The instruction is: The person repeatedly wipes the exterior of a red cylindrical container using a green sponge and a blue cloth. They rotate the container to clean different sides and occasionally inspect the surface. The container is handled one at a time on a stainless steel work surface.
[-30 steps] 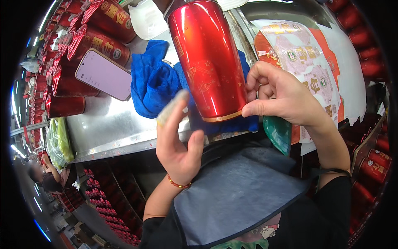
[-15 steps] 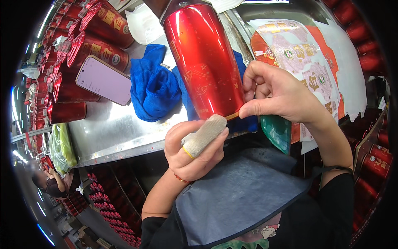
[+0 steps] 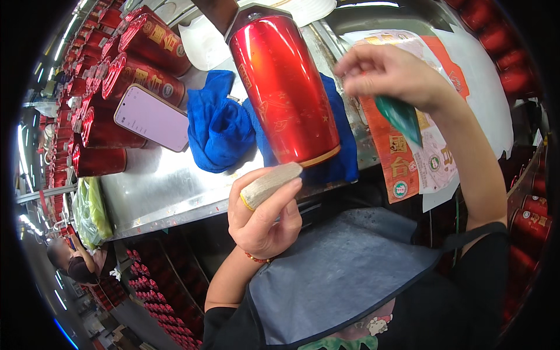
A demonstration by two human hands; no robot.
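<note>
A shiny red metal canister (image 3: 286,93) with gold line drawings and a gold near rim lies lengthways in front of me, its far end against a dark metal holder (image 3: 256,11). My left hand (image 3: 265,219) is at the near rim, palm turned up, fingers apart. A pale cloth finger cover (image 3: 271,185) with a yellow edge sits on one finger, its tip just by the rim. My right hand (image 3: 388,76), partly blurred, is off the canister to its right, above the sticker sheets. Under its palm a green translucent plastic scraper (image 3: 402,119) is held.
Blue cloths (image 3: 219,128) lie beside and under the canister on the metal bench (image 3: 157,195). A phone (image 3: 153,116) leans near several red canisters (image 3: 154,41) at left. Sticker sheets (image 3: 402,163) hang over the edge at right. Another person (image 3: 81,262) is at far left.
My right hand has left the canister's near end and moved up and right, the green scraper moving with it. My left hand has shifted slightly down and left.
</note>
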